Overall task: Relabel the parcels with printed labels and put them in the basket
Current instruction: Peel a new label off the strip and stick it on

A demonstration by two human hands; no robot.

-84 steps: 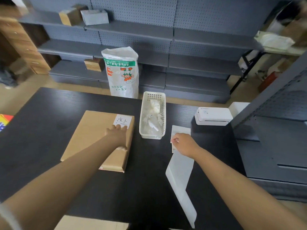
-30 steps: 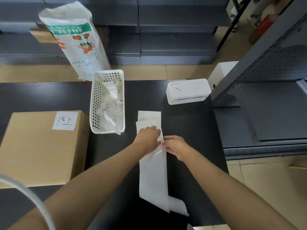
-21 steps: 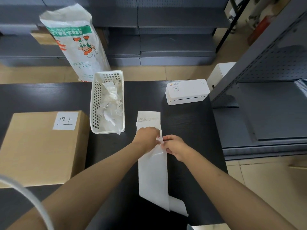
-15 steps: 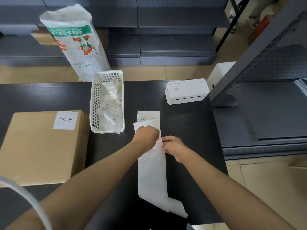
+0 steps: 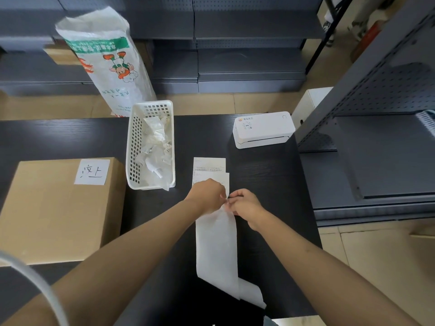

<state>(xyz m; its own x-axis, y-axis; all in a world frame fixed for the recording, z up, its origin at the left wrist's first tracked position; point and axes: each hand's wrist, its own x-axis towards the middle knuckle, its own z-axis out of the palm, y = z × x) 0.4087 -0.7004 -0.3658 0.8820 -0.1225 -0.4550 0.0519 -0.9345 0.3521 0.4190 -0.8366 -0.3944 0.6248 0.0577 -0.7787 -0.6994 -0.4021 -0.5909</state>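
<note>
I am working both hands at one spot on the label strip, which is lying on the black table and trailing back toward me from my fingers. My left hand is curling over the strip's far end and pinching it; my right hand is pinching the strip's edge just beside the left, fingertips nearly touching. I am judging that I am peeling a printed label away from its backing, since the printed sheets are lying just beyond my knuckles.

The parcel, a brown box, is sitting well to the left of my grip and is still wearing a handwritten tag at its far corner. No printed label is on it yet that I can see. The white basket is standing between the parcel and my hands, holding only crumpled paper, no parcel. The label printer is sitting farther out, to the right.

So I am reckoning the task is at an early stage: peeling, sticking and placing the parcel are all left.
</note>
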